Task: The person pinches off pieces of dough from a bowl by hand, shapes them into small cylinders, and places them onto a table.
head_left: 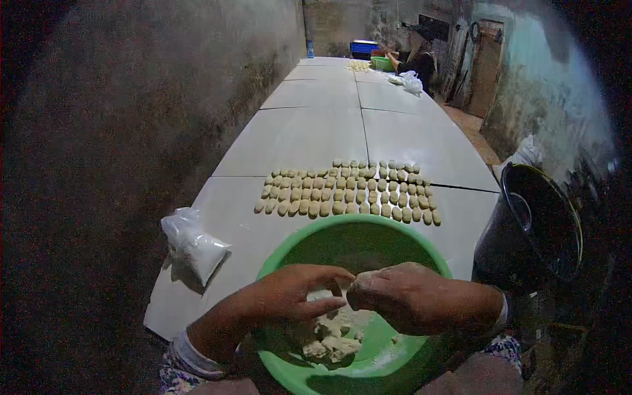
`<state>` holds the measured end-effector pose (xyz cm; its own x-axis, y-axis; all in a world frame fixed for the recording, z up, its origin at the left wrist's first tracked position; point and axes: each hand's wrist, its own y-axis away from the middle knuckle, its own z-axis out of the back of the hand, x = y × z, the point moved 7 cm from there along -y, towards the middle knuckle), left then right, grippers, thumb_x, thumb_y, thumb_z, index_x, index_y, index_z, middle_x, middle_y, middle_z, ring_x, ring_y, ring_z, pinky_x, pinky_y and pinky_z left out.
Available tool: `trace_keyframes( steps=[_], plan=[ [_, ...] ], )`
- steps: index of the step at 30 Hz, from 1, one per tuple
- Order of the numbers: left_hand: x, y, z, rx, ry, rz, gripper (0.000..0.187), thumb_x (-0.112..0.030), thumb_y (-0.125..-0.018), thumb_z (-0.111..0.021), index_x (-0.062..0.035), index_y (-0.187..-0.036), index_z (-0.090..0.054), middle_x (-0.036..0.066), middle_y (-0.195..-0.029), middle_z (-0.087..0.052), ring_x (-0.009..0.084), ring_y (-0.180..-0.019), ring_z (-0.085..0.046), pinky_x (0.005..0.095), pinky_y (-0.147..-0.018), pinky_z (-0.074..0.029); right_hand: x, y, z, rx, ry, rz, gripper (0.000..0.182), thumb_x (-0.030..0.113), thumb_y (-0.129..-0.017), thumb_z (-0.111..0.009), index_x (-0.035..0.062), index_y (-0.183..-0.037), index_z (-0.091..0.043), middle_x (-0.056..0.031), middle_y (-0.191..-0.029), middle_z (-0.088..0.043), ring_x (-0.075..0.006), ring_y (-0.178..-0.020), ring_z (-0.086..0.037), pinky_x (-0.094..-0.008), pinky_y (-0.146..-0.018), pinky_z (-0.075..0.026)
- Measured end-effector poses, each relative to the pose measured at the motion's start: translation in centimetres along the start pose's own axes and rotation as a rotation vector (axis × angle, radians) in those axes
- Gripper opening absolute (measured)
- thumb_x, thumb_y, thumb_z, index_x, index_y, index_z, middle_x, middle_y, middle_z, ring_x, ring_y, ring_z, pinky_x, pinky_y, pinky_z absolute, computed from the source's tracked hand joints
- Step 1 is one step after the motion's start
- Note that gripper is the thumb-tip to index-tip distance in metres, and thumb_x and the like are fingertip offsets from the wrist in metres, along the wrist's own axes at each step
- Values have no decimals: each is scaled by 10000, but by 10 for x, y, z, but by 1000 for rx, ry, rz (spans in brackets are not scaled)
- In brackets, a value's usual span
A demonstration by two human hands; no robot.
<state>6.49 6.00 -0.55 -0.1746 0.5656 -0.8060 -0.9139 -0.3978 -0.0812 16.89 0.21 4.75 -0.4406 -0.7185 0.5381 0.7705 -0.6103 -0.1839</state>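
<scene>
- Patterned sleeves (pixel 179 365) with pale cuffs came in at the lower corners, on either side of a wide green basin (pixel 284 370).
- Left grip (pixel 293 293) was spread, thumb and forefinger apart, their tips close to the other hand, above the basin.
- Right grip (pixel 401 296) was curled in, whitened with flour at the knuckles; its fingertips were hidden, so whether it pinched any dough could not be told.
- Soft, pale dough (pixel 332 347) lay in a rough lump inside the basin, below the left grip, with loose flour (pixel 388 357) on the basin's floor beside it.
- Small oval dough pieces (pixel 324 208) stood in rows on the white desk (pixel 303 141), just beyond the basin's far rim.
- Clear plastic bag (pixel 197 249) of white powder rested on the desk, left of the basin.
- Black bucket (pixel 526 227) stood at the desk's right side.
- Farther off, another person (pixel 424 62) was at the desk's right edge, arms reaching toward a smaller green bowl (pixel 382 64); more pieces (pixel 359 66) lay near it, with a blue crate (pixel 364 47) behind and a crumpled bag (pixel 411 82) nearer the camera.
</scene>
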Motion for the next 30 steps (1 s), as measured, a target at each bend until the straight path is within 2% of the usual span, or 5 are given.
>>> trace_keyframes(
  steps=[3, 9, 16, 25, 30],
  plan=[
    [4, 1, 5, -55, 46, -12, 387, -210, -906, -572, -19, -1234, -499, 142, -963, -652, 251, -916, -625, 373, -838, -477, 0, -1, 2, -88, -135, 64, 251, 51, -881, -515, 18, -1120, -444, -231, -1008, -565, -402, -955, -596, -441, -795, -500],
    [13, 0, -1, 17, 36, 91, 387, -249, -926, -556, -28, -1239, -498, 180, -1027, -645, 287, -965, -622, 395, -858, -473, -3, 1, -24, 337, -122, -25, 283, 167, -900, -455, 52, -1157, -480, -205, -1006, -614, -383, -886, -630, -463, -769, -519],
    [15, 0, -4, 24, 33, 76, 388, -292, -928, -551, -36, -1219, -527, 184, -1029, -643, 295, -924, -633, 404, -841, -482, 9, 2, -9, 62, 118, 165, 116, 212, -843, -575, 132, -923, -551, -58, -671, -610, -298, -587, -624, -421, -504, -491],
    [22, 1, -1, 49, 37, 179, 386, -288, -940, -537, -42, -1237, -512, 182, -1048, -640, 296, -951, -625, 391, -847, -476, 14, 6, 6, -303, 474, 272, 490, 495, -741, -705, 116, -517, -489, -49, -534, -498, -259, -460, -556, -365, -416, -427],
    [17, 1, 0, 42, 16, 139, 369, -255, -932, -542, -43, -1233, -515, 188, -1051, -637, 299, -978, -618, 395, -861, -472, -15, -6, -10, 38, 286, -38, 214, 283, -919, -494, 89, -951, -580, -141, -691, -612, -346, -651, -639, -467, -543, -499]
  ],
)
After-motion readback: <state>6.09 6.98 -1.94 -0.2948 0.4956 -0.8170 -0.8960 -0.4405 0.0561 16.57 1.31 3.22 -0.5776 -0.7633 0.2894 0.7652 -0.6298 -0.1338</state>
